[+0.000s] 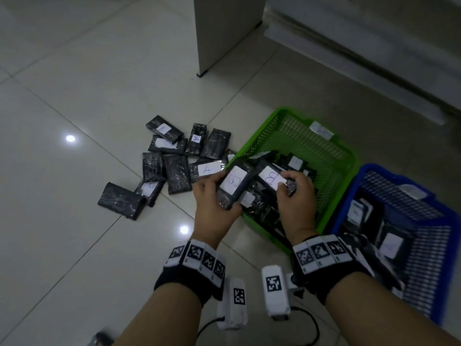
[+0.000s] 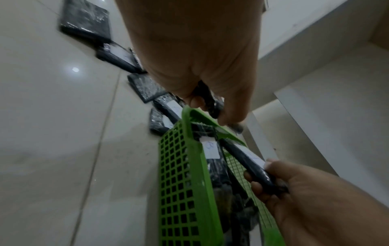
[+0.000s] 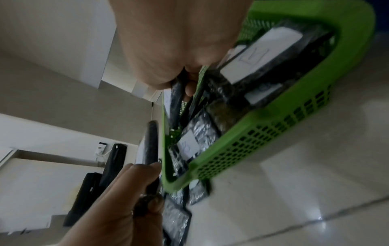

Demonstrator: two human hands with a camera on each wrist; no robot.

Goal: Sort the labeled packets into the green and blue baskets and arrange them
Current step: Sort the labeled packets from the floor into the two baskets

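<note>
My left hand (image 1: 212, 193) grips a black wrapped packet with a white "B" label (image 1: 232, 184) over the near left corner of the green basket (image 1: 257, 138). Beside it, my right hand (image 1: 293, 193) pinches a second "B" packet (image 1: 272, 179) over the same basket, which holds several packets. The blue basket (image 1: 346, 203) stands to the right, also with packets inside. A loose pile of packets (image 1: 174, 168), some labeled A or B, lies on the floor to the left. In the left wrist view the left hand's packet (image 2: 207, 98) is edge-on above the green basket's rim (image 2: 189, 149).
White furniture (image 1: 224, 33) and a low white ledge (image 1: 374, 58) stand beyond the baskets. Pale floor tiles (image 1: 62, 196) stretch to the left. A dark cable (image 1: 314, 328) trails on the floor near my wrists.
</note>
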